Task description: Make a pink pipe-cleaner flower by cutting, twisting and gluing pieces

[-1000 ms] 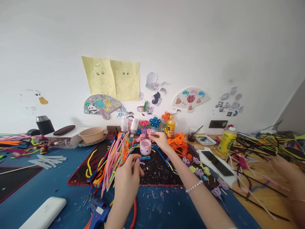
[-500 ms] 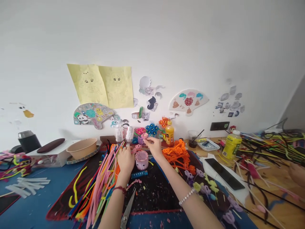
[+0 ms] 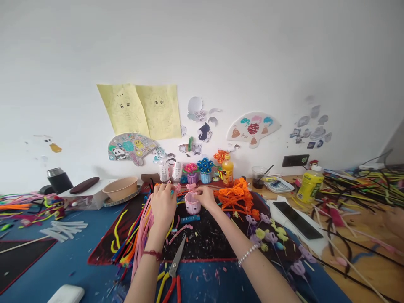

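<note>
A small pink pot with a tiny face stands upright on the black mat. A pink pipe-cleaner flower shows just above its rim. My right hand reaches in from the right, thumb and finger pinched beside the flower at the rim; the stem is hidden. To the left of the pot, my left hand is closed with its back towards me, and more pink pipe-cleaner flower pieces show at its fingertips. Loose pink pipe cleaners lie under and beside that wrist.
Scissors with red and yellow handles lie in front. Orange pipe-cleaner flowers pile up right of the pot, with lilac flowers nearer. A juice bottle and finished blue flowers stand behind. A phone lies further right.
My right hand has brought the pink flower down to the pot's mouth. My left hand stays left of the pot. The view has shifted, showing the scissor handles.
</note>
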A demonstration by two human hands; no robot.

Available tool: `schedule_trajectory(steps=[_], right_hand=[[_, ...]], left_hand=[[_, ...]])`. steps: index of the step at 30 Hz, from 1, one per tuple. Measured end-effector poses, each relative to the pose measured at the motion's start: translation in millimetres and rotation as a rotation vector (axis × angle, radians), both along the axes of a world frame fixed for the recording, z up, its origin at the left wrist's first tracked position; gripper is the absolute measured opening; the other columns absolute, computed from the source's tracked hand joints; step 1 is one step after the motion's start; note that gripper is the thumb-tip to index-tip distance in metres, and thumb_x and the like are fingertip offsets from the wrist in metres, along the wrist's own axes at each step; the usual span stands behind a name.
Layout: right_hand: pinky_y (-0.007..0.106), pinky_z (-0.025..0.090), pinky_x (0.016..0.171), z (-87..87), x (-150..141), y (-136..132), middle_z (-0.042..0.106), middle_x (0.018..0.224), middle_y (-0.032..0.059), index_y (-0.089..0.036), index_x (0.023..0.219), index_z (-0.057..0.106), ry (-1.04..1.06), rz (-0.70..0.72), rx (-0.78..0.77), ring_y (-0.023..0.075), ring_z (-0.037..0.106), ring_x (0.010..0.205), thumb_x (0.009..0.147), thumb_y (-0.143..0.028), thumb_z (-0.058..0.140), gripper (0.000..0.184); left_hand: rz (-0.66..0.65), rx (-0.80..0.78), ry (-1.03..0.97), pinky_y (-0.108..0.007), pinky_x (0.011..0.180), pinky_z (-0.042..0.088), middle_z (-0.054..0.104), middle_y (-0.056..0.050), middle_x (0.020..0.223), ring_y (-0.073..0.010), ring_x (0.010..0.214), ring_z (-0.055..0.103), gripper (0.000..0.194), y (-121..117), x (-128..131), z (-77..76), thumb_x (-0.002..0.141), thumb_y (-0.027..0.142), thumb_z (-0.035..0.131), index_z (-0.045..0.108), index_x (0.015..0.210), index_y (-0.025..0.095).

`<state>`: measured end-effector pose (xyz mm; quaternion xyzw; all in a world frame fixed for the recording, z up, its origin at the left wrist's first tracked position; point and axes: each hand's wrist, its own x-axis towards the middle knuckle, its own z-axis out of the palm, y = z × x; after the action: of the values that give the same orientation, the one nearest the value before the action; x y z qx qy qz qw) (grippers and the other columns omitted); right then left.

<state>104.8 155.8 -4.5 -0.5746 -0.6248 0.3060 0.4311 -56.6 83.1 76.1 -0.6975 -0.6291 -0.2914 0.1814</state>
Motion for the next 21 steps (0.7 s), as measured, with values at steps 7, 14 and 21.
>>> schedule_trajectory(steps=[7, 14, 21], right_hand=[[0.035, 0.051, 0.079, 36.6, 19, -52, 0.070, 0.096, 0.0086, -0.015, 0.104, 0.068, 0.153, 0.100, 0.084, 0.0213, 0.064, 0.088, 0.087, -0.033, 0.063, 0.026], [0.032, 0.049, 0.076, 56.2, 36, -138, 0.073, 0.094, 0.0059, -0.016, 0.099, 0.073, 0.376, 0.443, 0.150, 0.0213, 0.065, 0.085, 0.077, -0.049, 0.070, 0.040], [0.027, 0.043, 0.061, 44.2, 62, -157, 0.066, 0.069, 0.0023, -0.015, 0.075, 0.073, 0.470, 0.386, 0.164, 0.0152, 0.055, 0.062, 0.075, -0.050, 0.071, 0.035]], left_hand=[[-0.098, 0.159, -0.051, -0.039, 0.078, 0.041, 0.069, -0.009, 0.093, -0.0286, 0.090, 0.053, 0.018, -55, -1, 21.0, 0.089, 0.026, 0.051, 0.067, 0.087, 0.018], [-0.419, 0.159, -0.071, -0.034, 0.085, 0.042, 0.069, -0.004, 0.096, -0.0216, 0.092, 0.054, 0.014, -101, 32, 22.3, 0.090, 0.027, 0.054, 0.066, 0.088, 0.020], [-0.471, -0.006, -0.089, -0.032, 0.087, 0.044, 0.066, -0.004, 0.110, -0.0194, 0.100, 0.057, 0.017, -115, 55, 5.6, 0.092, 0.028, 0.052, 0.064, 0.103, 0.023]])
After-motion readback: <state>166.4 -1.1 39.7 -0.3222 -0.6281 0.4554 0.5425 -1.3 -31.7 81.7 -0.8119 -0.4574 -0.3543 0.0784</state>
